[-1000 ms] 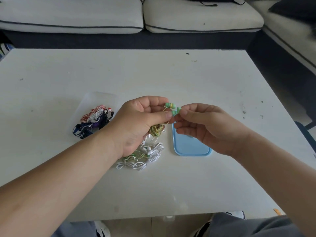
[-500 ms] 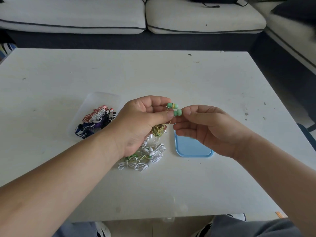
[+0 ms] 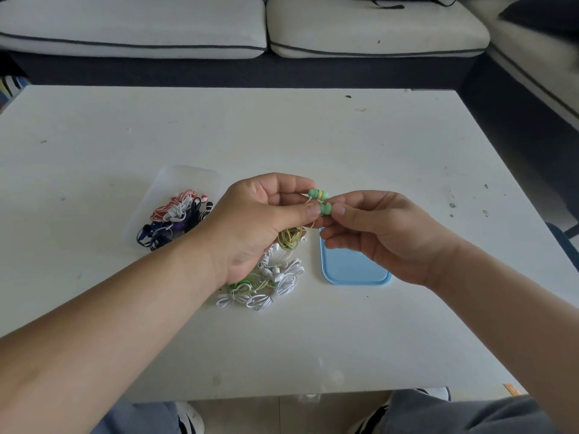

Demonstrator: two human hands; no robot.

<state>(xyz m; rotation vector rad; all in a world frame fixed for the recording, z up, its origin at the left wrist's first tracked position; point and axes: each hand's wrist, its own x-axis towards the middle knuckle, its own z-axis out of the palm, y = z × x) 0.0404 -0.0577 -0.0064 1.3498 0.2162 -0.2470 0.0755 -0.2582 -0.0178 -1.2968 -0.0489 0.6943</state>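
Left hand (image 3: 260,220), right hand (image 3: 385,233), pinching green earbuds (image 3: 319,202) (cable (image 3: 289,239) dangling)

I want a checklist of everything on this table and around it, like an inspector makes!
Surface: white table, a few dark specks.
Job's things: green earphones, buds held above the table; their yellow-green cord coiled beneath the hands.
Clutter: clear tray holding dark and red-striped earphone bundles; white earphone bundles loose on the table; blue lid lying flat.
Hands: left hand and right hand both pinch the green earphones.
Cables: only earphone cords, all bundled.
Surroundings: pale sofa behind the table; shoes below its near edge.
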